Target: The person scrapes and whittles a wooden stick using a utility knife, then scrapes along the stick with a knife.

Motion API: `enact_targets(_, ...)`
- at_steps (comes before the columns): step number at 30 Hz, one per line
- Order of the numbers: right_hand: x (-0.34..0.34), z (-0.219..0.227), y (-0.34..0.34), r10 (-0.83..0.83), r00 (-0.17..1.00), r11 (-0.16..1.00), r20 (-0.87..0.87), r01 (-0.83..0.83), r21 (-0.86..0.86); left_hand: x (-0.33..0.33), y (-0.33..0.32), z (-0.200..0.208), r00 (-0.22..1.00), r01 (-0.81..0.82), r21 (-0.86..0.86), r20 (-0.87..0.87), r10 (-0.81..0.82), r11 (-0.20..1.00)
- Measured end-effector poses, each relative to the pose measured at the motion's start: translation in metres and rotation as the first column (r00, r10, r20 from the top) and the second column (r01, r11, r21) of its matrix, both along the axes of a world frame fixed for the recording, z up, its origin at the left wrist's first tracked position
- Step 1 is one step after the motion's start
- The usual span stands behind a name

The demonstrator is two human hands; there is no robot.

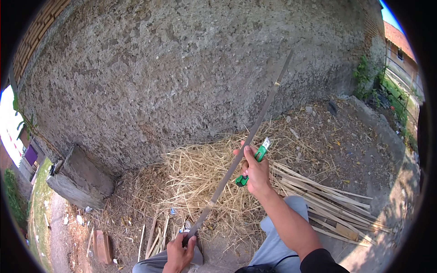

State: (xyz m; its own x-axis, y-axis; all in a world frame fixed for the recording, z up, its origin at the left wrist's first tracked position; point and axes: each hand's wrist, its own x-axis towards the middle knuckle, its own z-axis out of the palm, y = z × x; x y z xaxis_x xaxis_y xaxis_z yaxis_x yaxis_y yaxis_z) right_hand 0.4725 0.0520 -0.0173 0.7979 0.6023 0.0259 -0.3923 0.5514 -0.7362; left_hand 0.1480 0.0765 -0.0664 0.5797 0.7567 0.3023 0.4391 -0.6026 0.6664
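Note:
A long, narrow grey-brown bamboo strip [229,175] with pale nodes slants from my lap up toward the wall. Its lower end is in my left hand [179,253], whose fingers are closed round it. Farther up, my right hand [257,175] is closed on a green utility knife [261,153], with the blade end pointing up and away from me. The thumb and fingertips of that same hand also touch the strip. Part of the knife's handle is hidden by my fingers.
Beyond the strip stands a rough plastered wall [182,82]. Thin pale shavings [195,170] are heaped at its foot. Split bamboo strips [325,198] lie to the right of my knee, with a few more by my left leg. A concrete block [84,179] and a brick [103,247] are on the left.

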Motion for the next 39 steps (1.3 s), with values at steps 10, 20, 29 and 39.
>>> enact_targets(10, -0.035, 0.006, -0.007, 0.375, 0.926, 0.927, -0.040, -0.376, 0.001, -0.164, -0.006, 0.040, 0.948, -0.314, -0.219, -0.120, 0.294, 0.924)
enact_targets(20, -0.008, -0.001, -0.013, 0.303, 0.940, 0.952, -0.159, -0.291, 0.097, -0.266, 0.016, 0.053, 0.745, -0.570, -0.041, -0.448, 0.495, 0.821)
enact_targets(29, 0.021, -0.004, -0.015, 0.211, 0.950, 0.976, -0.231, -0.217, -0.001, -0.349, 0.066, 0.018, 0.869, -0.430, 0.160, -0.192, 0.456, 0.888)
enact_targets(39, 0.038, 0.002, -0.030, -0.017, 0.997, 0.995, -0.081, 0.009, -0.095, -0.303, 0.056, 0.022, 0.821, -0.560, -0.002, -0.139, 0.554, 0.828)
